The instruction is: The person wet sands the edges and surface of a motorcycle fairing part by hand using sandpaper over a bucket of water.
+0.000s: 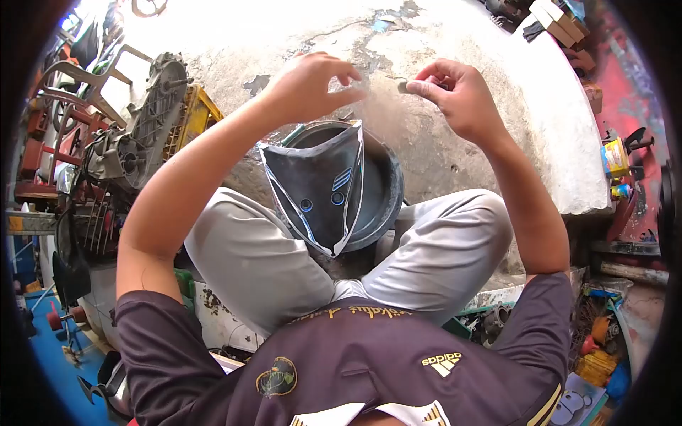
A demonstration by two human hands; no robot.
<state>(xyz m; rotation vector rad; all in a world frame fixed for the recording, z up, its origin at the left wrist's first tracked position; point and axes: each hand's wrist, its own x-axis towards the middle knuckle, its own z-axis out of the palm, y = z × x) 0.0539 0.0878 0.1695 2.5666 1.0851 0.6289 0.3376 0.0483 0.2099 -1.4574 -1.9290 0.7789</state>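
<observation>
Raised ahead of me, my left hand has its fingers and thumb apart with nothing seen between them; the fingertips are smeared by motion. Opposite it, my right hand pinches a small dark flat piece between thumb and fingers; its kind is too small to make out. Below both hands, a black pointed plastic panel, like a motorcycle fairing, leans over a dark round tub. The panel has pale edges and two round blue-rimmed holes. Neither hand touches the panel or the tub, which sit between my bent legs.
An engine casing stands at the left before a yellow crate, with a brown plastic chair behind. Worn concrete floor spreads ahead. On the right are a yellow container and a red wall.
</observation>
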